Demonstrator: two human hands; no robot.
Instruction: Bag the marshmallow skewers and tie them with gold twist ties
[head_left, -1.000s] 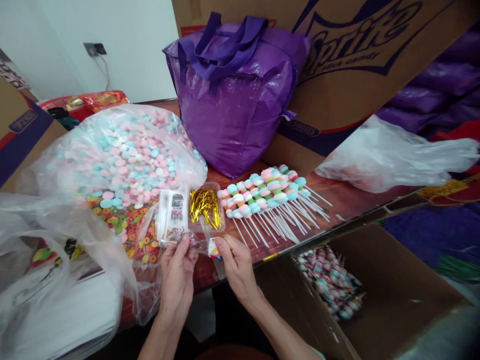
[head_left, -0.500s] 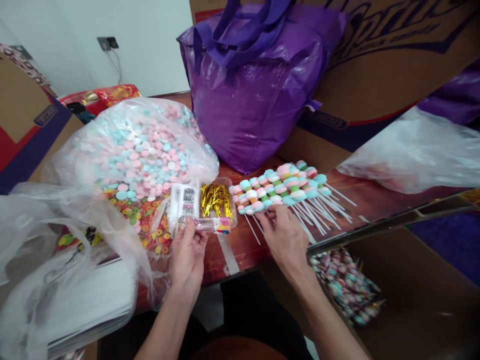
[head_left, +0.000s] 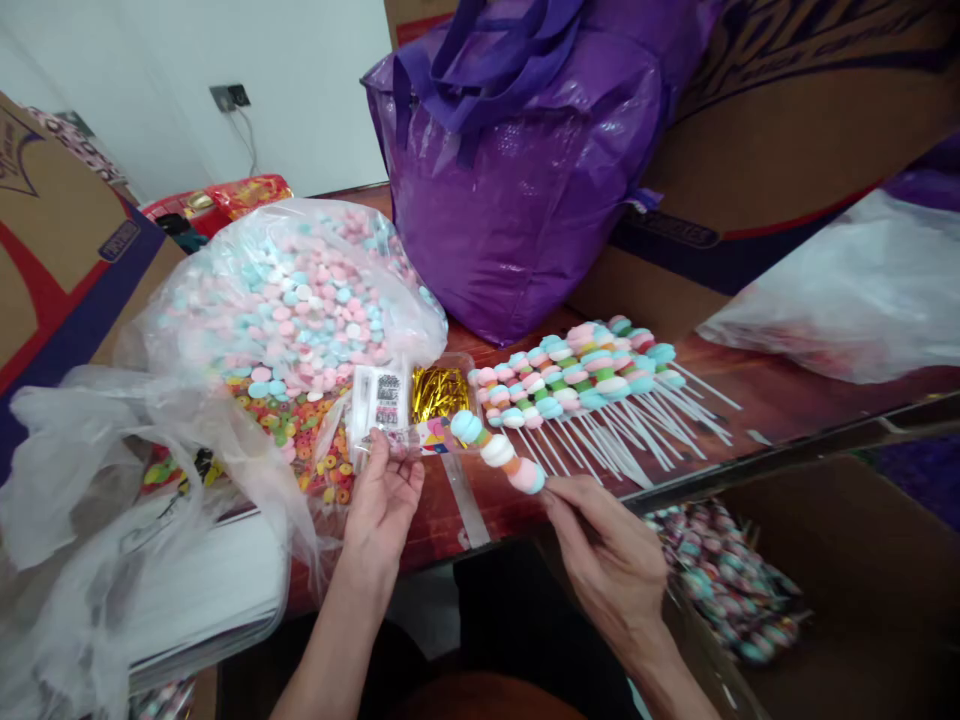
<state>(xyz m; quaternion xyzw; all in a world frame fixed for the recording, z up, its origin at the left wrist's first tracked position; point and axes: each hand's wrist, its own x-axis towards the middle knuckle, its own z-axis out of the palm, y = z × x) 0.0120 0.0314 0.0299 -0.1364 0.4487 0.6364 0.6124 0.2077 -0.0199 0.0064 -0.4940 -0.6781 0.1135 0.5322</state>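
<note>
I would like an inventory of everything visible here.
Table: one, reddish, centre
Socket: one, grey, wall
Cardboard boxes: several, brown, around table
Tote bag: one, purple, back
Puffy candies: many, pastel, bagged left
Ring candies: many, multicoloured, left
Twist ties: many, gold, clear tray
Printed wrappers: several, whitish, centre
Candy skewers: many, pastel, right
Boxed candies: many, multicoloured, lower right
Plastic bags: several, whitish, left, right
Left hand: one, bare, holding wrapper
Right hand: one, bare, holding skewer

On the table [head_left: 814,405], the tray [head_left: 471,362] of ties [head_left: 439,392] sits between the sack [head_left: 300,300], on the left, and the pile of sticks [head_left: 581,378], on the right. The bag [head_left: 517,210] stands behind the tray. More candy [head_left: 739,585] lies in a box [head_left: 877,570] below, to the right.
</note>
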